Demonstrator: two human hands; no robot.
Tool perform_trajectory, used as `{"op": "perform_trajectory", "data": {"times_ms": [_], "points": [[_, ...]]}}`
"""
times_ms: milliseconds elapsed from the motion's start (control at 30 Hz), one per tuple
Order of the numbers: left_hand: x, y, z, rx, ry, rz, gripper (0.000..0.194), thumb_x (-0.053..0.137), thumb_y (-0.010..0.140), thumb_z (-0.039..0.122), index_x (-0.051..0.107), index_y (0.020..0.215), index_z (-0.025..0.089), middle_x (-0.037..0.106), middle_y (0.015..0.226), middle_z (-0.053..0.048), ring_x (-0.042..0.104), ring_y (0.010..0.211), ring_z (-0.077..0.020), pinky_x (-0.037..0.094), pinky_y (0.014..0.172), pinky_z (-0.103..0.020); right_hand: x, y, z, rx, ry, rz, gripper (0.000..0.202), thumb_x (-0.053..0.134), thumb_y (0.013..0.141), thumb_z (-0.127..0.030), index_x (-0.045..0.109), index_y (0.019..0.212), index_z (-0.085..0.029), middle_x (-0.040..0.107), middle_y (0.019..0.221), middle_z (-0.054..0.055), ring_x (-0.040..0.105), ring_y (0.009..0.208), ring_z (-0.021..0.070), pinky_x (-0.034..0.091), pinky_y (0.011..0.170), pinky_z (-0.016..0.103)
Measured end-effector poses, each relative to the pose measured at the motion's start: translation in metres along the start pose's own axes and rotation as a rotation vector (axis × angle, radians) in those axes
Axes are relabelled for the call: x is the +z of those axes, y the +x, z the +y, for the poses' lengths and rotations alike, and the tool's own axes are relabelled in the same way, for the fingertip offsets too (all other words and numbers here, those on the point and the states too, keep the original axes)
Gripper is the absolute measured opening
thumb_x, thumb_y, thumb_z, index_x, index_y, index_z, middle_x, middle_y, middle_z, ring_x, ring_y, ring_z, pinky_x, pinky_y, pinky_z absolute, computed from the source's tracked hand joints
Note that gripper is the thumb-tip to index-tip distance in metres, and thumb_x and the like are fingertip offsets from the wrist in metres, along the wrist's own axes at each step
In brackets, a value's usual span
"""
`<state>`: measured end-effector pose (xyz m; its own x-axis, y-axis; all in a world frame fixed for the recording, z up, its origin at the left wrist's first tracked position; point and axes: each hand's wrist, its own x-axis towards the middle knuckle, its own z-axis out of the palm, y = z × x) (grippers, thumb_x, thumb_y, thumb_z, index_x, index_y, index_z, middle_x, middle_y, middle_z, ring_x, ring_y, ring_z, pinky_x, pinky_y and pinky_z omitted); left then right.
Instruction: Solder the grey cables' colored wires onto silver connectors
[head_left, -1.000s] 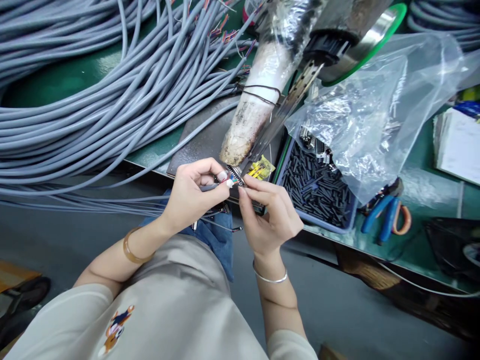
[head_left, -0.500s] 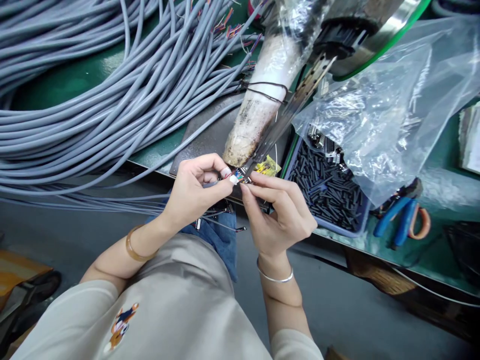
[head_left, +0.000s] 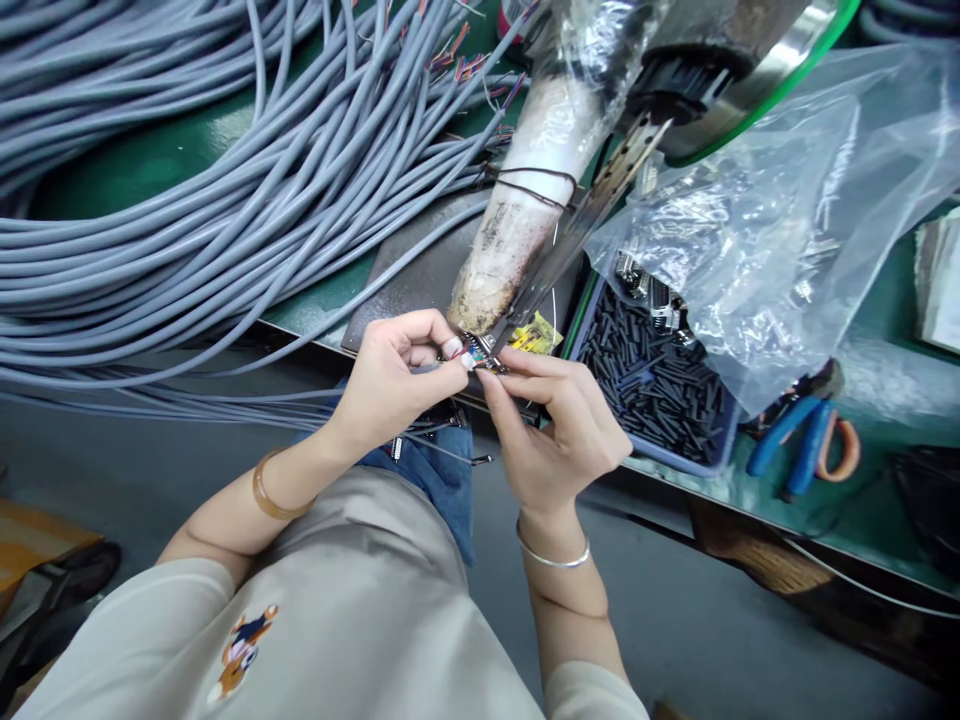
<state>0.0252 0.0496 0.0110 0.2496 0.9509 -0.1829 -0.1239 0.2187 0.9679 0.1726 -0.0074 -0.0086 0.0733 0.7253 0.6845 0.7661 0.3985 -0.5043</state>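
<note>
At the bench edge my left hand (head_left: 397,375) is closed, thumb and forefinger pinching thin coloured wires (head_left: 472,352), with red strands showing at the fingertips. My right hand (head_left: 559,425) is closed in a pinch just beside it. A small dark piece shows at its fingertips, too small to name. Directly above the fingertips, a long, sooty metal shaft with holes (head_left: 566,240), like a soldering iron's barrel, slants down. Next to it hangs a white plastic-wrapped tube (head_left: 517,210) with a browned end. A yellow piece (head_left: 536,335) lies behind my right fingers.
Grey cables (head_left: 225,240) with stripped ends fill the left of the bench. On the right stands a blue tray (head_left: 720,462) of short black tubes (head_left: 652,380) and metal connectors (head_left: 660,300). A clear plastic bag (head_left: 787,220) and blue-handled pliers (head_left: 799,440) lie near it.
Both hands stay almost in place, fingertips still together under the shaft. The right fingers have shifted very slightly left; the view has moved a little.
</note>
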Motion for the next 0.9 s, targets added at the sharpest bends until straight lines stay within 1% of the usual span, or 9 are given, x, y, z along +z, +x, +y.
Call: {"op": "perform_trajectory", "data": {"times_ms": [233,400,567,633,733,800,833,867,900], "points": [[0.002,-0.002,0.004,0.024,0.008,0.016,0.018,0.075,0.065,0.016,0.056,0.063,0.016,0.055,0.062,0.003,0.04,0.051,-0.0034,0.03,0.047,-0.016,-0.001,0.005,-0.003,-0.014,-0.034,0.022,0.016,0.081,0.084,-0.014,0.07,0.09,-0.024,0.081,0.096,0.0,0.077,0.084,0.016,0.064,0.077,0.029],[0.001,-0.002,0.006,0.006,-0.011,0.004,0.018,0.073,0.063,0.014,0.055,0.061,0.016,0.053,0.06,0.003,0.038,0.05,-0.0027,0.028,0.045,-0.016,-0.004,0.005,-0.004,-0.054,-0.054,0.009,0.018,0.081,0.083,-0.012,0.067,0.088,-0.022,0.081,0.098,0.001,0.078,0.085,0.0152,0.064,0.076,0.027],[-0.001,-0.001,0.001,-0.041,-0.005,-0.049,0.017,0.072,0.062,0.011,0.055,0.06,0.016,0.044,0.052,0.006,0.031,0.047,-0.0025,0.022,0.043,-0.017,-0.005,-0.003,-0.001,-0.168,-0.138,-0.039,0.018,0.078,0.086,-0.012,0.062,0.087,-0.022,0.082,0.103,0.004,0.079,0.083,0.0132,0.063,0.074,0.022],[-0.001,-0.002,-0.002,-0.035,0.011,-0.048,0.016,0.071,0.062,0.012,0.056,0.061,0.016,0.044,0.053,0.006,0.031,0.048,-0.0031,0.022,0.044,-0.018,-0.005,-0.006,0.001,-0.192,-0.157,-0.037,0.017,0.077,0.087,-0.013,0.062,0.089,-0.021,0.082,0.103,0.004,0.079,0.084,0.0128,0.062,0.074,0.02],[0.0,-0.004,-0.006,-0.019,0.041,-0.062,0.014,0.07,0.064,0.013,0.057,0.063,0.016,0.049,0.058,0.004,0.035,0.05,-0.0041,0.025,0.046,-0.02,-0.007,-0.012,0.003,-0.17,-0.144,-0.022,0.014,0.074,0.09,-0.014,0.064,0.095,-0.022,0.082,0.103,0.002,0.08,0.085,0.0139,0.062,0.072,0.021],[0.0,-0.007,-0.007,-0.018,0.058,-0.078,0.012,0.069,0.064,0.014,0.057,0.064,0.016,0.052,0.062,0.002,0.037,0.051,-0.0043,0.026,0.047,-0.02,-0.01,-0.015,0.005,-0.131,-0.116,0.015,0.012,0.071,0.092,-0.015,0.067,0.1,-0.023,0.082,0.099,0.001,0.079,0.079,0.014,0.06,0.065,0.022],[0.0,-0.009,-0.008,-0.02,0.067,-0.083,0.011,0.068,0.064,0.014,0.057,0.064,0.016,0.054,0.064,0.002,0.038,0.052,-0.0042,0.026,0.048,-0.02,-0.013,-0.016,0.007,-0.113,-0.094,0.053,0.011,0.069,0.094,-0.017,0.069,0.102,-0.024,0.081,0.092,0.0,0.077,0.071,0.0134,0.058,0.06,0.023],[0.0,-0.011,-0.008,-0.024,0.076,-0.088,0.011,0.068,0.064,0.014,0.057,0.064,0.015,0.055,0.065,0.002,0.038,0.052,-0.004,0.027,0.048,-0.02,-0.015,-0.017,0.008,-0.102,-0.061,0.103,0.011,0.068,0.095,-0.019,0.071,0.104,-0.024,0.079,0.082,-0.002,0.072,0.061,0.0124,0.055,0.054,0.024],[-0.001,-0.012,-0.008,-0.029,0.082,-0.095,0.011,0.068,0.065,0.014,0.057,0.064,0.015,0.056,0.066,0.001,0.038,0.052,-0.0037,0.027,0.048,-0.02,-0.018,-0.018,0.008,-0.105,-0.012,0.171,0.012,0.065,0.097,-0.022,0.073,0.105,-0.024,0.073,0.071,-0.004,0.064,0.05,0.0109,0.05,0.047,0.025]]}}
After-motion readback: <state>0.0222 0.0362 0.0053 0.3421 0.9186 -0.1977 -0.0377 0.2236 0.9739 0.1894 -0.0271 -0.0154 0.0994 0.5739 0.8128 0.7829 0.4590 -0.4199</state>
